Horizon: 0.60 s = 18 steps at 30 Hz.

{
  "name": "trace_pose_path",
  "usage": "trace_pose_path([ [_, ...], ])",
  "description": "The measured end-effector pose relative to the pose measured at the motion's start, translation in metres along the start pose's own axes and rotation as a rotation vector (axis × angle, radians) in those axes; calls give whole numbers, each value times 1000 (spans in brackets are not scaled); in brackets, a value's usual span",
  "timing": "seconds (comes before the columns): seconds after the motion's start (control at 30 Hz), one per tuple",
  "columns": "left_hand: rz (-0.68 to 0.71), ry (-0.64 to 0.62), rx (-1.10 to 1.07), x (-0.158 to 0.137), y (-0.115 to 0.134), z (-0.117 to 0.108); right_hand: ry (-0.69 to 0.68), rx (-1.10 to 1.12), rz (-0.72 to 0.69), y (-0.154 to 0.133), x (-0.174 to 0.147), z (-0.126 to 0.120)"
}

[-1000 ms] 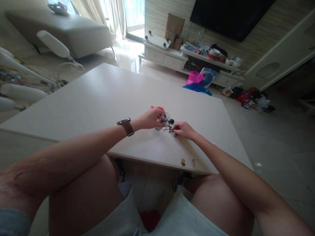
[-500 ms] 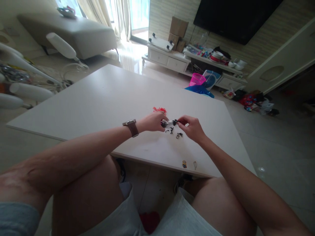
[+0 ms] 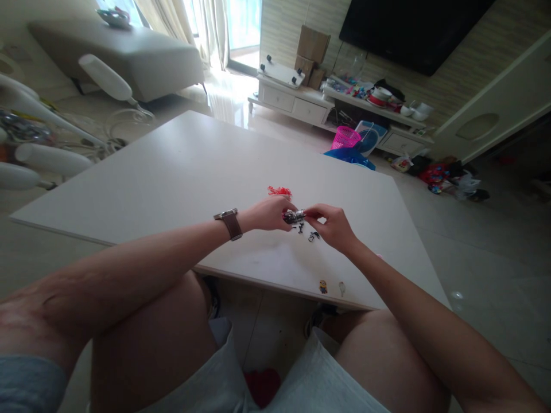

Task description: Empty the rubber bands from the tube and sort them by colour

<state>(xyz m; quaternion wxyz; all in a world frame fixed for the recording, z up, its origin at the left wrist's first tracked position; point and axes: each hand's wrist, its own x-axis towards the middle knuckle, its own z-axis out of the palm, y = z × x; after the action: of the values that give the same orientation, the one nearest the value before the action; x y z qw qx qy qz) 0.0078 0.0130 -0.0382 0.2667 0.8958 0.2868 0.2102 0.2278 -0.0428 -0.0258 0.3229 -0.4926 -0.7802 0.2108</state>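
Over the middle of the white table, my left hand (image 3: pixel 272 213), with a brown-strapped watch on its wrist, is closed round a small clear packet with black pieces (image 3: pixel 294 217). The packet lies sideways between my hands. My right hand (image 3: pixel 330 225) pinches its right end between thumb and fingertips. Whether the packet is a bag or a tube, I cannot tell. Just below my fingers, small black clasps (image 3: pixel 314 236) lie loose on the table. A tangle of red cords (image 3: pixel 280 191) rests beyond my left hand, partly hidden by it.
Near the table's front edge (image 3: pixel 267 282) lie a yellow-and-blue cartoon charm (image 3: pixel 323 286) and a small pale clasp-like piece (image 3: pixel 342 288). White padded chair parts (image 3: pixel 105 77) stand at the left. Past the table are a pink basket (image 3: pixel 345 137) and a low cabinet (image 3: pixel 293 106).
My right hand has shifted slightly left, closer to my left hand. The black cluster at its fingertips no longer shows at the packet's right end.
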Motion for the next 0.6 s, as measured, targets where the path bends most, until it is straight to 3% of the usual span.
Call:
trace_pose_path([
  [0.23, 18, 42, -16, 3, -1, 1, 112, -51, -10, -10, -2, -3],
  [0.37, -20, 97, -80, 4, -3, 0, 193, -119, -2, 1, 3, -8],
  [0.43, -49, 148, -140, 4, -5, 0, 117, -159, 63, 18, 5, -12],
  [0.6, -114, 253, -236, 4, -11, 0, -361, -366, 461, 69, -2, -22],
])
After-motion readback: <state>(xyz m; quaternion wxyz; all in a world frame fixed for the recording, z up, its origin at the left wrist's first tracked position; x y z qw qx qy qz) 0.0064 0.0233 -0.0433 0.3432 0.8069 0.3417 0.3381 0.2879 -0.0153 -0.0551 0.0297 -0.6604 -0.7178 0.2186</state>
